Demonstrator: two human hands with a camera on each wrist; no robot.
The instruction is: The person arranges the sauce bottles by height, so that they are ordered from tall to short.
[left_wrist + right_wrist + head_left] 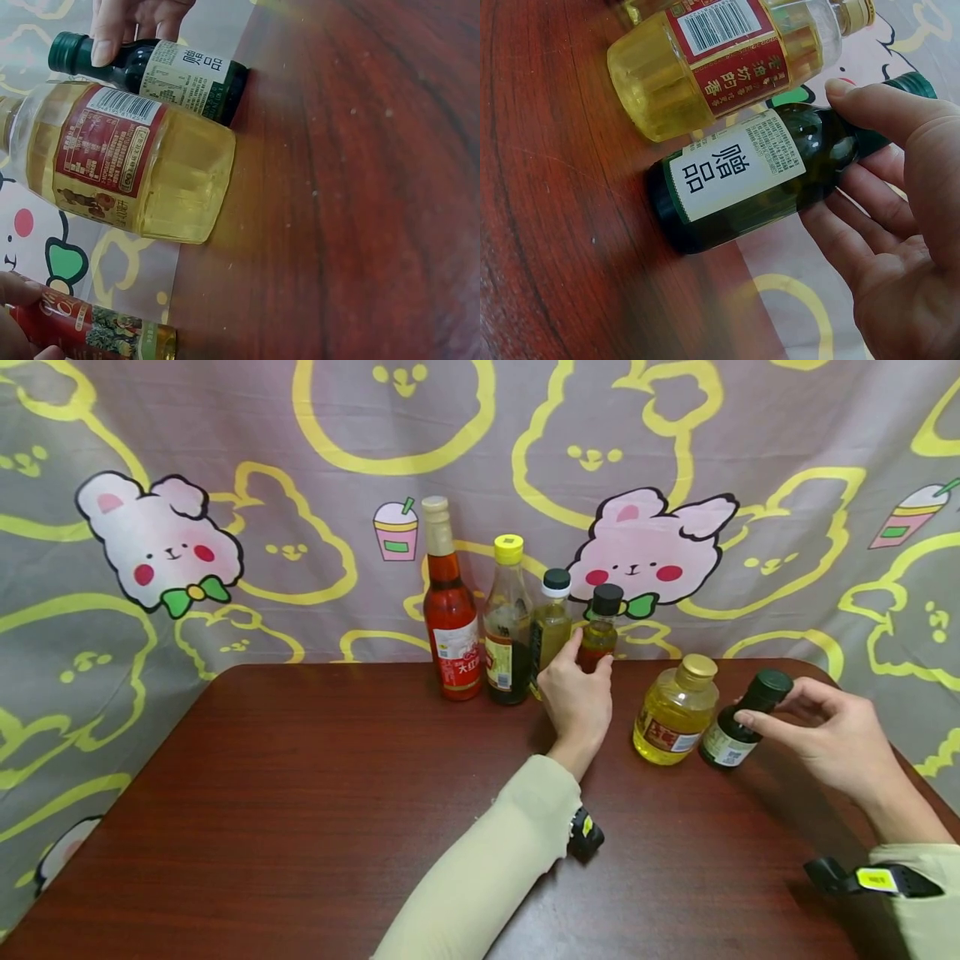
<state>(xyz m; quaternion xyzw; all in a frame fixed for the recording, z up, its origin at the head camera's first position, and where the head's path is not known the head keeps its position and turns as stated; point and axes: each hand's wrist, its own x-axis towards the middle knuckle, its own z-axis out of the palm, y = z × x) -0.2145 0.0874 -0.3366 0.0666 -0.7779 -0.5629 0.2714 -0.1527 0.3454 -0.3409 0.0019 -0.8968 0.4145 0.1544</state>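
My left hand grips a small oil bottle with a black cap. Its red label shows in the left wrist view, where only part of the hand is visible. On the right, my right hand holds a dark green glass bottle near its neck, thumb on one side and fingers on the other. That bottle has a green cap and a pale label. Between the hands stands a squat bottle of yellow oil with a gold cap, close beside the green bottle.
Left of my left hand, a tall red bottle, a dark sauce bottle with a yellow cap and a greenish-yellow bottle stand in a row. The brown table ends at a patterned curtain behind them.
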